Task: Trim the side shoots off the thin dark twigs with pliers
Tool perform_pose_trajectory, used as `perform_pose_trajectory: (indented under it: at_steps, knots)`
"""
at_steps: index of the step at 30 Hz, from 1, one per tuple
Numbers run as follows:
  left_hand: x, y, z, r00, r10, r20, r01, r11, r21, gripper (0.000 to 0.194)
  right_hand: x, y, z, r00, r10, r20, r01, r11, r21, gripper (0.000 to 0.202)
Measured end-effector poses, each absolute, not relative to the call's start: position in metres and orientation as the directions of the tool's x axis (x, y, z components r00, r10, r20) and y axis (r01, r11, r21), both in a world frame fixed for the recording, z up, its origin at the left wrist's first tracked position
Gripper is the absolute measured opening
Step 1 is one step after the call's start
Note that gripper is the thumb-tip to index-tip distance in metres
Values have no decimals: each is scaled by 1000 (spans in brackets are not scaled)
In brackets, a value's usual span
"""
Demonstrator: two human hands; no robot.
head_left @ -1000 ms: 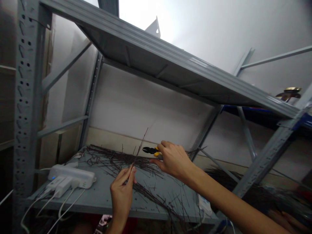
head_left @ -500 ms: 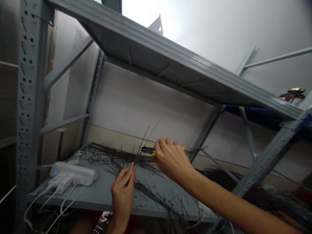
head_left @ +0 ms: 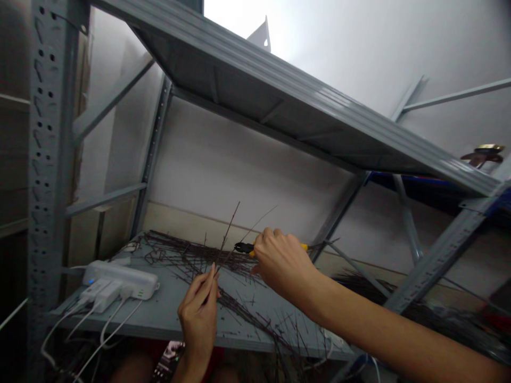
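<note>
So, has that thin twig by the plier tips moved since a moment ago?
Yes: the thin twig's upper end has swung right and down, closer to the grey rear post on the right.

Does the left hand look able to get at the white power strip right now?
Probably yes: only bare shelf shows between the left hand and the power strip, though that hand is pinching a twig.

Two hands show, a left [head_left: 199, 308] and a right [head_left: 281, 260]. One pair of pliers [head_left: 244, 248] is in the right. Two thin twig tips [head_left: 229, 229] rise above the left hand's fingertips; the twigs [head_left: 187, 250] heaped beyond it are too tangled to count. One power strip [head_left: 120, 279] lies left of the left hand; two shelf boards stand, one above both hands, one below.
</note>
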State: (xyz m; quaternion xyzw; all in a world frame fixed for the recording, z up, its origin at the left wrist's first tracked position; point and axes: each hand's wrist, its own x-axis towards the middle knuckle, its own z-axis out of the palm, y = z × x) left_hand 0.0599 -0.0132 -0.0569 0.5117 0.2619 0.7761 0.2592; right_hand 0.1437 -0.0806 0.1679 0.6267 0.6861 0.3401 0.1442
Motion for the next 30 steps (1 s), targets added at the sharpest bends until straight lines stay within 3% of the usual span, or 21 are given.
perform_pose_trajectory:
  at_steps: [2, 7, 11, 14, 30]
  knots:
    - [59, -14, -56, -340, 683, 646, -148, -717, 681, 30, 146, -80, 169, -206, 956, 208, 762, 24, 647, 7]
    - [58, -13, -54, -309, 747, 588, -208, -657, 725, 27, 158, -74, 171, -214, 949, 232, 809, 39, 587, 13]
    - [58, -11, -53, -307, 765, 567, -228, -637, 736, 28, 168, -72, 174, -190, 935, 300, 844, -1, 537, 44]
    - [58, -12, -51, -311, 766, 563, -238, -636, 734, 26, 171, -74, 177, -173, 933, 317, 857, -16, 515, 52]
    - [62, -15, -54, -273, 756, 595, -239, -652, 720, 24, 171, -79, 185, -176, 918, 356, 888, -9, 461, 49]
